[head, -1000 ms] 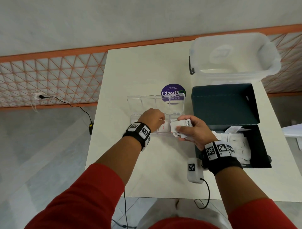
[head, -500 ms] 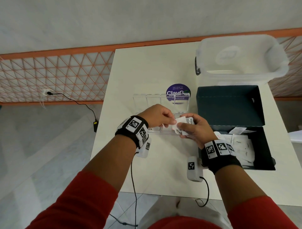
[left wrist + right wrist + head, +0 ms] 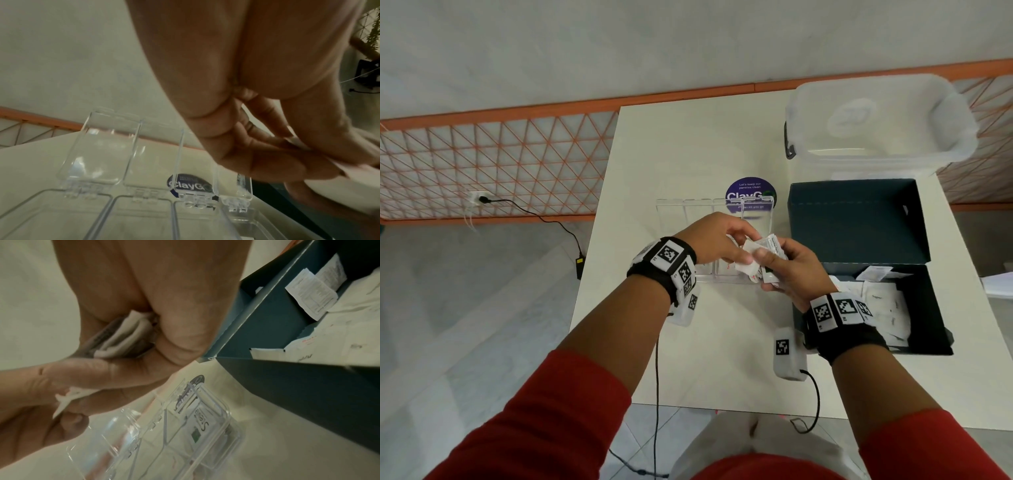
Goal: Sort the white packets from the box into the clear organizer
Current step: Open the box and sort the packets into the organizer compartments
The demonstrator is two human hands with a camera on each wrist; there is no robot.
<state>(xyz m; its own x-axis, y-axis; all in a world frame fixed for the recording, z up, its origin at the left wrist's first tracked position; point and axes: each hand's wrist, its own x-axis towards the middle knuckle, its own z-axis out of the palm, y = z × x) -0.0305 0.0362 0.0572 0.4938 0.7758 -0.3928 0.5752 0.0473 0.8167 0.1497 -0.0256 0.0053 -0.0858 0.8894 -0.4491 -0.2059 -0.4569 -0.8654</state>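
Observation:
My right hand grips a small stack of white packets just above the right end of the clear organizer. In the right wrist view the stack sits folded between thumb and fingers. My left hand meets the stack from the left and pinches one packet at its edge. The organizer's lids stand open. One compartment holds a packet. More packets lie in the dark box to the right.
A large clear plastic bin stands behind the box at the table's far right. A round purple sticker lies behind the organizer. A white tagged device with a cable hangs near the table's front edge.
My left hand has come away from the organizer's compartments, moved right to the stack in my right hand and taken a packet's edge. Both hands sit slightly higher.

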